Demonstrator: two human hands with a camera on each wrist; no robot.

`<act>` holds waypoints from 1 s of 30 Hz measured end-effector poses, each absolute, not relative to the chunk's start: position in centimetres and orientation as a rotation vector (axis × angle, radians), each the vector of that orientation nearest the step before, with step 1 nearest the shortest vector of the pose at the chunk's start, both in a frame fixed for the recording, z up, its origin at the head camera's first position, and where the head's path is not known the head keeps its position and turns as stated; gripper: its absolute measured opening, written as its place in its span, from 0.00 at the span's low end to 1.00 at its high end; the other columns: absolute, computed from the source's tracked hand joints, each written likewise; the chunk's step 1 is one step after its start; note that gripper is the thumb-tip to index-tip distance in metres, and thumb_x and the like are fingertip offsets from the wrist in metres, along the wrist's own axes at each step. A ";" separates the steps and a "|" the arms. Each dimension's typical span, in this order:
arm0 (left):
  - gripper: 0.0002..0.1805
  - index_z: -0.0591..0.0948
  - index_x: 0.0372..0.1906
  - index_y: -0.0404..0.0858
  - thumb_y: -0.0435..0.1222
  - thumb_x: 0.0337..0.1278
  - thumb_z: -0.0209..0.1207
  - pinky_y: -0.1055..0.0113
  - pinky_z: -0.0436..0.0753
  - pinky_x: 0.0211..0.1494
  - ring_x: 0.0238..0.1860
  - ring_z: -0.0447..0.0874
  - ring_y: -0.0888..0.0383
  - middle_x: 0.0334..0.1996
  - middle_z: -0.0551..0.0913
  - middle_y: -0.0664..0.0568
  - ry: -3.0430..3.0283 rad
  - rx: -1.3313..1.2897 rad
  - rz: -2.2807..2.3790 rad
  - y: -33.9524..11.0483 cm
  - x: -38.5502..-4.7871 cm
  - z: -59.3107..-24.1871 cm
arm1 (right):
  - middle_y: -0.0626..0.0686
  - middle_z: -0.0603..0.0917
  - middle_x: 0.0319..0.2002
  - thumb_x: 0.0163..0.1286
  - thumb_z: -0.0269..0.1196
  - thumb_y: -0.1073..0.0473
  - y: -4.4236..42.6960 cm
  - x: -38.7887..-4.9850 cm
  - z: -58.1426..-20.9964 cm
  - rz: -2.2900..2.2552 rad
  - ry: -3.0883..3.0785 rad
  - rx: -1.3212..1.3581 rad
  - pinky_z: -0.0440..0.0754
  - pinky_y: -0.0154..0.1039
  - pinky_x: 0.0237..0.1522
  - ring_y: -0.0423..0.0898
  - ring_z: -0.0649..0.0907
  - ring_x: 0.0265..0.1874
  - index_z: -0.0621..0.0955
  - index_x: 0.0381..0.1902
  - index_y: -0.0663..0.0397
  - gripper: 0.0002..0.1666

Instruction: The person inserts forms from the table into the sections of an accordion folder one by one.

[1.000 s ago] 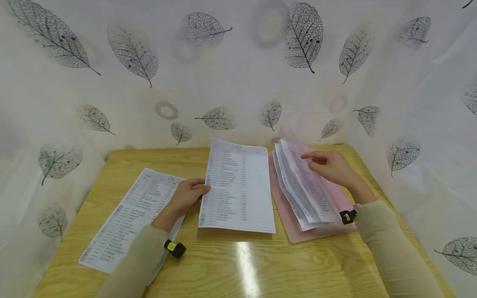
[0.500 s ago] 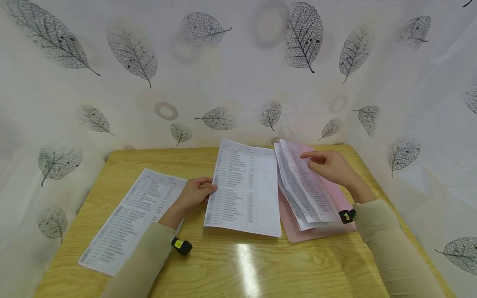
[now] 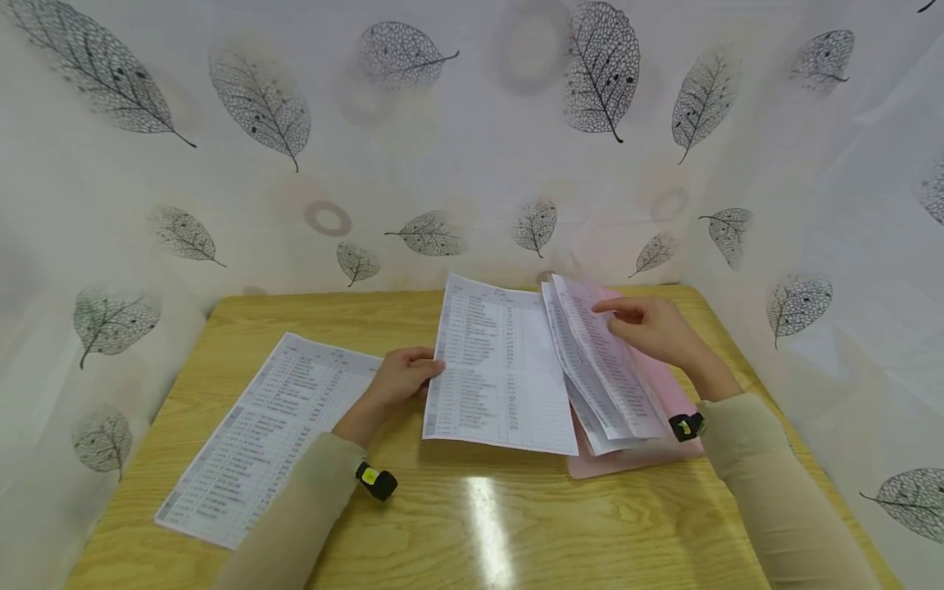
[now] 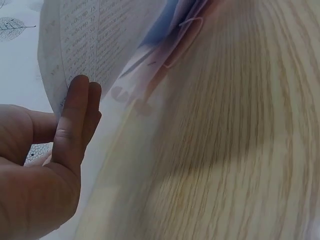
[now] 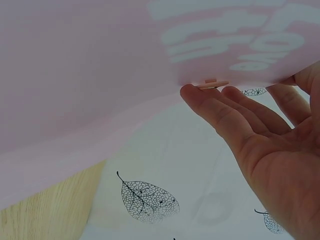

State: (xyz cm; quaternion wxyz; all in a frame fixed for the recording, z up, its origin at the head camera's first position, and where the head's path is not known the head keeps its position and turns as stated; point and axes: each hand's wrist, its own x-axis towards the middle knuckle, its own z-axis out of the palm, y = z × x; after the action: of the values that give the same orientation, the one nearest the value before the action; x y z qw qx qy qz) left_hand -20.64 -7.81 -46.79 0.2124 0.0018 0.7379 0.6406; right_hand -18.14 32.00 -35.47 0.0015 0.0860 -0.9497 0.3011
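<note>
A printed sheet of paper (image 3: pixel 501 369) is held up over the middle of the table, its right edge overlapping an opened pink folder (image 3: pixel 674 385). My left hand (image 3: pixel 401 378) pinches that sheet at its left edge; in the left wrist view the fingers (image 4: pixel 75 117) lie against its back, where print shows through reversed. Several printed sheets (image 3: pixel 601 369) stand fanned inside the folder. My right hand (image 3: pixel 656 332) holds the edge of the folder's raised cover. White lettering and a small clasp (image 5: pixel 214 84) show on the cover (image 5: pixel 100 75) in the right wrist view.
Another printed sheet (image 3: pixel 265 434) lies slanted on the left of the wooden table (image 3: pixel 428 524), partly under my left forearm. A leaf-patterned white curtain (image 3: pixel 472 164) surrounds the back and sides. Each wrist wears a black strap.
My left hand has moved right with the sheet, bringing its right edge over the folder. The right hand and raised cover have stayed almost still.
</note>
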 end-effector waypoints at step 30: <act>0.20 0.76 0.64 0.23 0.28 0.73 0.59 0.66 0.92 0.33 0.30 0.91 0.56 0.45 0.90 0.31 1.728 -0.064 2.087 -0.8 -18.3 -48.9 | 0.62 0.87 0.54 0.75 0.60 0.60 31.9 -18.3 -35.7 0.995 -2.989 0.263 0.79 0.29 0.37 0.49 0.79 0.39 0.87 0.61 0.54 0.20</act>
State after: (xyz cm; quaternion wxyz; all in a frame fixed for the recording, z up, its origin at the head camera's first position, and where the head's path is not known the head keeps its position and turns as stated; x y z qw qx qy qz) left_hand -18.28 -0.83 -48.90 0.2138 -0.0230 0.6228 0.7523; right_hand -18.25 31.92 -35.69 -0.0099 0.0831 -0.9455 0.3148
